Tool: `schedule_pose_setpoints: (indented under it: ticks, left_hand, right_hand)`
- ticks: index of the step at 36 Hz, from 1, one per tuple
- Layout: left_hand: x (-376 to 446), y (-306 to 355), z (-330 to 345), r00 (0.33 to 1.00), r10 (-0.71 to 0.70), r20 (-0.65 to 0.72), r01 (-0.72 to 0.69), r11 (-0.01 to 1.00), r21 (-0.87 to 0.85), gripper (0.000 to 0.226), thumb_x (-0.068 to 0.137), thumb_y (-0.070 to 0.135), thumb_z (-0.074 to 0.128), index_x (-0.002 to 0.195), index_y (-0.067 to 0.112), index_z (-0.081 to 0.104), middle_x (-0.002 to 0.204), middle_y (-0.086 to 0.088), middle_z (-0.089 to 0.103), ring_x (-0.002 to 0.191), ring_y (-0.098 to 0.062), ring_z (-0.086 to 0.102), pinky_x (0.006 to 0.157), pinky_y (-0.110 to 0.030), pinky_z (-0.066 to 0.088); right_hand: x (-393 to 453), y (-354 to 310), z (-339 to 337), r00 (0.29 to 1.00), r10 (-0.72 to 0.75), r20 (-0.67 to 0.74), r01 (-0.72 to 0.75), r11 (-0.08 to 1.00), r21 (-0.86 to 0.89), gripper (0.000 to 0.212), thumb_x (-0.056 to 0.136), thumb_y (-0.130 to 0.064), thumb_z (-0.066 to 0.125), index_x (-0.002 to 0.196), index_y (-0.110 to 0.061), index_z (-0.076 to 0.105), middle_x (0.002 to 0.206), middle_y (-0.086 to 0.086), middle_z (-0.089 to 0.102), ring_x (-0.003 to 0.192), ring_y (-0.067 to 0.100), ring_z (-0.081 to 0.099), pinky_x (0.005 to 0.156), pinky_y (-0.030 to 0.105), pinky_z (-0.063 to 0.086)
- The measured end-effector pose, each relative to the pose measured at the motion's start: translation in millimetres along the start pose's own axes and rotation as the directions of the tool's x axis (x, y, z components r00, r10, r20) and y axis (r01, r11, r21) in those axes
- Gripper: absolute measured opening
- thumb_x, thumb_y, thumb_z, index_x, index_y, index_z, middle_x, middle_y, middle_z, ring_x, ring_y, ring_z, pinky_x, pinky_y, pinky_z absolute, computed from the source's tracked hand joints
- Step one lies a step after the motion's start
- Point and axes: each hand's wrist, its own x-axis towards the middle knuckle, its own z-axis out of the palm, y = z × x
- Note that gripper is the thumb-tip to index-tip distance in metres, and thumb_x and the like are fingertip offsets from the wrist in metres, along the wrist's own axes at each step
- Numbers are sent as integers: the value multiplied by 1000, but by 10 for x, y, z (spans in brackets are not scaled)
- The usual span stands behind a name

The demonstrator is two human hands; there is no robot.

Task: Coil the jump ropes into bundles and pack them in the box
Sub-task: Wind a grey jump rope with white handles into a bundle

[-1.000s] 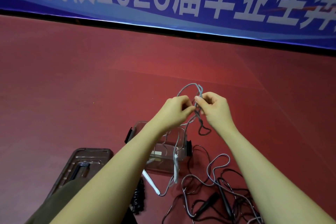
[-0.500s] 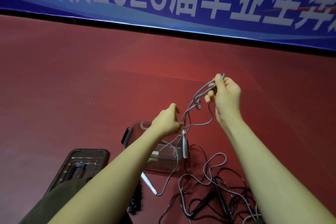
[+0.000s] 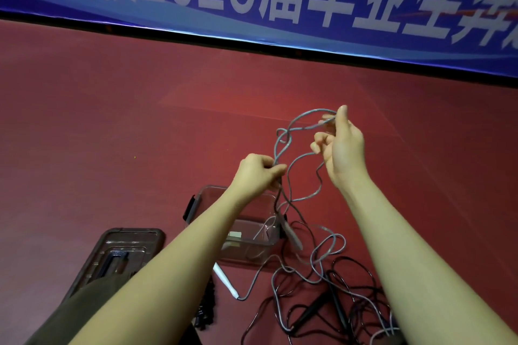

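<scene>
Your hands have separated since a second ago, when they met at one point on the grey jump rope (image 3: 290, 145). Your right hand (image 3: 343, 148) has risen up and to the right and now pinches the top of a loop between thumb and forefinger, its other fingers loosely curled. Your left hand (image 3: 259, 172) has dropped lower and is clenched around the same rope where the strands descend. The result is an open loop stretched between the two hands, with a twist or loose knot showing near its upper left. One grey handle (image 3: 290, 232) hangs from the strands below your left hand, against the right end of the clear box (image 3: 252, 249); it has swung lower than it was half a second ago. The white handle (image 3: 225, 280) lies on the red floor (image 3: 112, 134) just in front of the box. Judge this as the first turn of the coil being drawn out: no bundle is formed yet, and most of the rope trails on the floor. That trailing length overlaps the black jump ropes (image 3: 330, 302) to the right, so expect snagging as you draw in more. A thin strand shows inside the box, but you cannot tell which rope it belongs to. The box lid (image 3: 123, 249) rests on the floor to the left, apart from the box.
</scene>
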Motion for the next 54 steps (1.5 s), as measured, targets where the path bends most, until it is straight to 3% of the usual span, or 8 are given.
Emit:
schedule_pose_setpoints:
  ticks: [3, 6, 9, 15, 25, 29, 46, 54]
  left_hand:
    - [57, 84, -61, 997, -26, -69, 13, 982, -188, 29, 90, 16, 64, 62, 8, 61, 43, 1, 58, 39, -8, 56, 48, -18, 47]
    - [81, 182, -139, 995, 17, -103, -34, 985, -169, 29, 89, 16, 64, 61, 7, 61, 45, 0, 60, 40, -10, 58, 51, -21, 52]
    - [49, 257, -182, 990, 78, -116, -88, 992, -88, 28, 87, 17, 65, 66, -1, 64, 53, -4, 63, 46, -12, 61, 57, -23, 55]
    - [23, 267, -242, 984, 86, -157, -108, 984, -138, 31, 85, 19, 66, 71, -8, 63, 53, -8, 61, 50, -15, 61, 63, -31, 55]
    - [-71, 165, -214, 999, 23, 24, -19, 992, -127, 33, 87, 8, 58, 119, 10, 50, 93, -3, 58, 79, -14, 55, 70, -22, 47]
    - [-128, 80, -134, 986, 130, 102, -129, 992, -12, 24, 87, 7, 58, 110, 13, 55, 92, 1, 62, 80, -13, 58, 73, -29, 50]
    - [-154, 206, -153, 941, 300, -158, -316, 944, -88, 31, 97, 2, 35, 109, 30, 38, 75, -1, 49, 66, -18, 58, 66, -31, 47]
    - [-228, 185, -140, 957, 163, 239, -213, 956, 203, 23, 89, 21, 61, 112, 23, 65, 91, 4, 35, 75, -5, 47, 69, -16, 37]
  right_hand:
    - [40, 136, -107, 991, 108, 76, -88, 970, -228, 17, 97, -9, 42, 86, -7, 55, 79, 7, 54, 45, 9, 43, 39, 21, 34]
    - [6, 246, -219, 923, 268, 275, 13, 694, -720, 21, 88, 4, 50, 101, -3, 64, 87, 8, 62, 61, 9, 49, 46, 11, 38]
    - [-99, 384, -266, 791, 427, 439, 205, 491, -847, 14, 86, -8, 63, 98, -1, 66, 88, 10, 67, 77, 10, 54, 70, 22, 44]
    - [-206, 453, -156, 821, 327, 468, 187, 621, -762, 23, 88, -7, 61, 67, -17, 62, 50, -10, 58, 49, 2, 50, 52, 14, 39]
    - [-123, 442, -23, 960, 99, 263, 39, 880, -474, 25, 89, 1, 57, 68, -9, 65, 48, -6, 62, 43, 2, 52, 48, 14, 42]
    - [-90, 365, -47, 973, 113, 202, -35, 935, -352, 19, 89, -3, 58, 73, -7, 66, 53, -3, 64, 47, 6, 53, 51, 16, 43]
    - [-67, 120, -148, 995, 21, 102, 44, 803, -594, 38, 101, -23, 41, 66, -11, 52, 66, 9, 66, 44, 10, 57, 41, 18, 44]
    - [-74, -8, -105, 999, 34, -28, -39, 978, -205, 36, 104, -24, 33, 72, -9, 43, 49, 6, 64, 37, 14, 50, 41, 19, 42]
